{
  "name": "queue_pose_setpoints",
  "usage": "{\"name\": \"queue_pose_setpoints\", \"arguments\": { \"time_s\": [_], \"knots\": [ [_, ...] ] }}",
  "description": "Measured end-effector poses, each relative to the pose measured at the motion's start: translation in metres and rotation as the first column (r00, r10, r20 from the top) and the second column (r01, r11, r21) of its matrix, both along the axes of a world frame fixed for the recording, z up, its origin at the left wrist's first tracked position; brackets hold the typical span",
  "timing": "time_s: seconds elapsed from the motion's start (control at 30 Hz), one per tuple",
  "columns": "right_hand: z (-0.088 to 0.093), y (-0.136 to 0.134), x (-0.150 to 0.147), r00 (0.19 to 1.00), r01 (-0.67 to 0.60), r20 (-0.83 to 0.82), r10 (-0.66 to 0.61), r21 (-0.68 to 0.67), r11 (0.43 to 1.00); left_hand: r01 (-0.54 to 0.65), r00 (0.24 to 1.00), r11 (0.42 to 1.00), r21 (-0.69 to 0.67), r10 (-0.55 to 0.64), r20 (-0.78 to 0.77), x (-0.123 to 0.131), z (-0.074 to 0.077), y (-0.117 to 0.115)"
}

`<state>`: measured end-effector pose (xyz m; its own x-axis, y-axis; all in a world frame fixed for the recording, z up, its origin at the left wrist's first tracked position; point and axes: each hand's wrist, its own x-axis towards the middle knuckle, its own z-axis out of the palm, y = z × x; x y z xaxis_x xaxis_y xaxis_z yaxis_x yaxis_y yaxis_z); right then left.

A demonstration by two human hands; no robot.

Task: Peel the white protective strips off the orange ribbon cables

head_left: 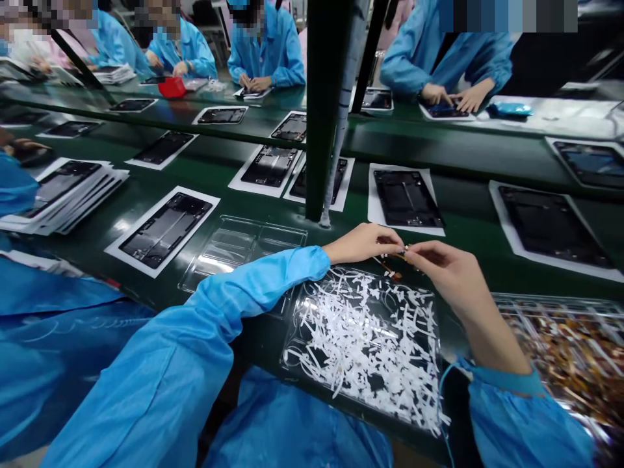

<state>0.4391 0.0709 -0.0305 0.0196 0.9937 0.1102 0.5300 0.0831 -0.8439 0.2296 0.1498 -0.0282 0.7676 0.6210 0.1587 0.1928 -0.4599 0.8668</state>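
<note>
My left hand (pixel 366 242) and my right hand (pixel 452 272) meet above the far edge of a clear plastic tray. Both are closed in a fingertip pinch on a small orange-brown flex cable (pixel 386 265), its thin end hanging just below my left fingers. Exactly how each fingertip grips it is too small to make out. Below my hands, the clear tray (pixel 288 357) is strewn with curled white paper-like strips (pixel 365 351). To the right of my right forearm lies a clear container (pixel 531 299) full of orange-brown flex cables (pixel 580 351).
Tablet housings on white sheets, such as one housing (pixel 407 197), line the green bench (pixel 468 247). A dark green post (pixel 319 110) rises beyond my left hand. Another clear tray (pixel 234 244) and a stack (pixel 73 195) lie leftward. Co-workers in blue sit opposite; a blue sleeve (pixel 17 185) is at left.
</note>
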Motion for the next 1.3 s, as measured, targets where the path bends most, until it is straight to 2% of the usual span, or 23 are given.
{"name": "queue_pose_setpoints", "arguments": {
  "time_s": [0.13,0.23,0.3,0.4,0.5,0.57,0.67,0.73,0.9,1.07,1.2,1.3],
  "knots": [
    [0.023,-0.017,-0.012,0.998,-0.032,0.059,0.031,0.013,0.999,-0.024,0.999,0.993,0.116,0.019,0.047,-0.015,0.023,-0.025],
    [0.039,-0.037,-0.022,0.992,-0.059,0.111,0.055,0.028,0.998,-0.113,0.984,0.990,0.083,0.100,0.150,-0.030,0.035,-0.053],
    [0.046,-0.055,-0.031,0.991,-0.072,0.117,0.066,0.048,0.996,-0.207,0.952,0.978,-0.020,0.206,0.228,-0.038,0.039,-0.075],
    [0.051,-0.082,-0.045,0.996,-0.074,0.048,0.071,0.054,0.996,-0.253,0.919,0.957,-0.144,0.284,0.273,-0.043,0.040,-0.108],
    [0.047,-0.105,-0.055,0.997,-0.067,-0.028,0.069,0.044,0.997,-0.332,0.891,0.943,-0.033,0.325,0.318,-0.044,0.038,-0.135],
    [0.041,-0.117,-0.058,0.998,-0.044,-0.037,0.046,0.049,0.998,-0.422,0.857,0.900,0.106,0.359,0.369,-0.045,0.034,-0.149],
    [0.032,-0.132,-0.062,1.000,0.010,-0.023,-0.008,0.069,0.998,-0.574,0.789,0.773,0.271,0.433,0.436,-0.048,0.026,-0.168],
    [0.028,-0.140,-0.066,1.000,0.012,-0.024,-0.010,0.063,0.998,-0.634,0.761,0.687,0.355,0.473,0.444,-0.050,0.018,-0.179],
    [0.026,-0.149,-0.077,1.000,-0.006,-0.023,0.006,0.001,1.000,-0.613,0.789,0.594,0.521,0.502,0.355,-0.050,0.006,-0.193],
    [0.029,-0.146,-0.082,0.999,-0.028,0.041,0.026,0.033,0.999,-0.616,0.760,0.504,0.606,0.581,0.291,-0.045,0.002,-0.195],
    [0.032,-0.145,-0.086,0.995,-0.026,0.098,0.021,0.049,0.998,-0.631,0.732,0.495,0.598,0.636,0.246,-0.039,-0.001,-0.193],
    [0.033,-0.143,-0.090,0.992,-0.018,0.127,0.013,0.043,0.999,-0.635,0.728,0.514,0.577,0.648,0.224,-0.034,-0.002,-0.188]
  ]
}}
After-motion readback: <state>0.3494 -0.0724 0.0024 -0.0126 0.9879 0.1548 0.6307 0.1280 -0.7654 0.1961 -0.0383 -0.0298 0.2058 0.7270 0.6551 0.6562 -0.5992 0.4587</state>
